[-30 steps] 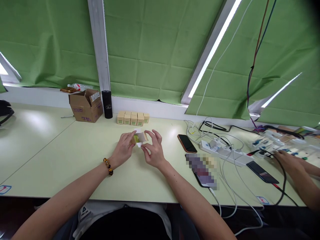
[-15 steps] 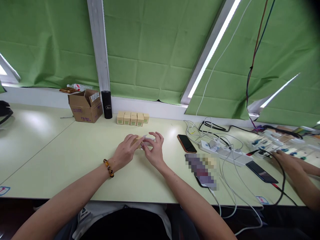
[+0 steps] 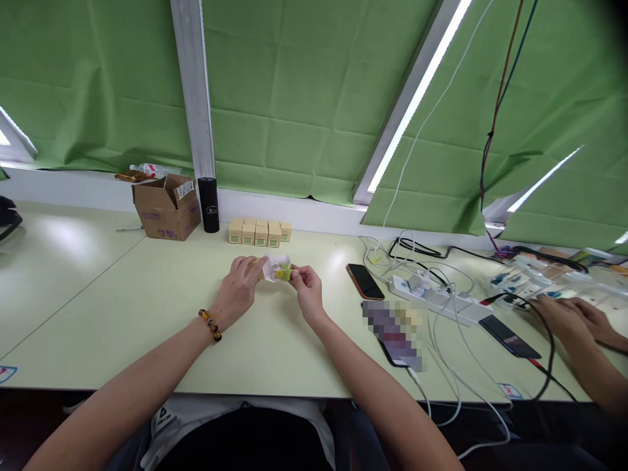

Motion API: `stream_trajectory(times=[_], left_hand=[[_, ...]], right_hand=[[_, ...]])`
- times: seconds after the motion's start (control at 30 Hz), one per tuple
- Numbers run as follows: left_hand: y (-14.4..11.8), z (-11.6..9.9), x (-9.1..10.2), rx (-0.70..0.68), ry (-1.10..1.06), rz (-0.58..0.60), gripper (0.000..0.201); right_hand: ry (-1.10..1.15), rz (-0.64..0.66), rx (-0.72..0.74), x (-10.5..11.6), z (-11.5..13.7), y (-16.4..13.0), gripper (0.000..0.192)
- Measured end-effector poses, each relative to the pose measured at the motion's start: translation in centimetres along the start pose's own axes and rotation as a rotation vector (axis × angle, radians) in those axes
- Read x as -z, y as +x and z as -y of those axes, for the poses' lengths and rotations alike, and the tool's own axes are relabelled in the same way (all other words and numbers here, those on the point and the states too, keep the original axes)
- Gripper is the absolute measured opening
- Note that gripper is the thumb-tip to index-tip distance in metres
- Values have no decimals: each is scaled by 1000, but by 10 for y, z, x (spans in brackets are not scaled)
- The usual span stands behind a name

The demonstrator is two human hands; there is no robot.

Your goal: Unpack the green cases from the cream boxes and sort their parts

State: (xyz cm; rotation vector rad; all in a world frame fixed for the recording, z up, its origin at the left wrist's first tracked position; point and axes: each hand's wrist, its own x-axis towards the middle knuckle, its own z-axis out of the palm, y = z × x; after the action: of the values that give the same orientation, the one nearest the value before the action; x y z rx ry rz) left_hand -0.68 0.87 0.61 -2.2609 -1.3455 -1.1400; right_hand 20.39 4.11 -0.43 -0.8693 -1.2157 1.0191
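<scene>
My left hand point(image 3: 237, 289), with a beaded bracelet at the wrist, is closed around a small cardboard box point(image 3: 267, 268) above the table. The box's white inner flaps stand open toward the right. At its mouth shows a small yellow-green item point(image 3: 283, 271); its exact kind is too small to make out. The fingers of my right hand point(image 3: 309, 296) pinch the right end of that item. Behind both hands, several small tan boxes point(image 3: 261, 234) with green labels stand in a row on the table.
An open carton point(image 3: 167, 216) and a black tumbler point(image 3: 209, 206) stand at the back left. To the right are a phone point(image 3: 366, 281), a power strip point(image 3: 436, 302), tangled white cables and another phone point(image 3: 509, 335). Another person's hands point(image 3: 564, 317) work at the far right.
My right hand has moved slightly right and away from the left. The yellow-green item now shows at the box's opened mouth. My left hand has shifted slightly left.
</scene>
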Motion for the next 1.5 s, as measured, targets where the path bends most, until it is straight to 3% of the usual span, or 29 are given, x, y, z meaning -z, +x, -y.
stream_trajectory(times=[0.1,0.2,0.4,0.5,0.73,0.87,1.1,1.5], left_hand=[[2,9,0,97,-38,-30,64],[4,15,-3,201,-199,-88,66],[8,18,-11,544,-984,-109,65],[10,18,-11,658,-1241,-132,67],[12,13,-9,729,-1593,-150,50],[13,7,-2,738,-1705,-124,41],[12,0,4,746,-1769,-35,38],[7,-10,1,773,-1660,54,49]], right_hand=[[29,-31,-123,5,-5,6,46],[-92,-18,-100,10,-8,11,46],[-394,121,26,13,-8,8,26],[-522,193,41,11,-8,4,22],[-631,264,30,9,-7,0,22],[-646,254,99,8,-1,-2,25],[-599,196,420,-3,18,-16,27],[-396,234,190,-17,27,-30,38]])
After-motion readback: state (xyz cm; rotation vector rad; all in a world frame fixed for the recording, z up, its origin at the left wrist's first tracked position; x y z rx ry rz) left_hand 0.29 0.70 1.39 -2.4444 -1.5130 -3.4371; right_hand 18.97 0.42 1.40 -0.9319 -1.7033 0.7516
